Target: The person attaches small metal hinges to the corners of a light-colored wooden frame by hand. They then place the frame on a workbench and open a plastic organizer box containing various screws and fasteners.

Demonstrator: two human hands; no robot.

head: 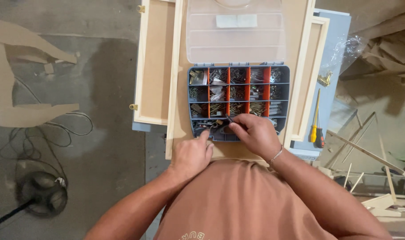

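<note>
Fingers [236, 126] of the right hand [254, 134] are being curled and pressed together over the front row of a grey organiser box [238, 102]; something small and dark seems to be pinched at their tips, though what it is cannot be told. On the left hand [191, 155], the fingers are being kept loosely bent, with one fingertip [205, 134] being pushed out to the box's front edge, touching it near the left corner. Nothing is being gripped there. A thin bracelet [276, 155] is being worn on the right wrist.

The box is being kept open on a pale wooden panel [179, 89], its clear lid [236, 31] folded back flat beyond it. Its compartments are being divided by orange strips [229, 91], and screws [257, 107] and other small metal parts are being stored in them.

A light wooden frame [156, 62] with brass hinges [133, 106] is lying just beside the panel on the left. To the right, two screwdrivers [317, 129], one with a yellow handle and one with an orange and black handle, are lying on a blue-grey board [333, 53], near a small heap of brass fittings [324, 79]. Wooden offcuts [367, 151] are scattered further right. On the concrete floor [109, 80] at the left, a black fan [41, 194] and a loose cable [56, 133] are lying well apart from the box.
</note>
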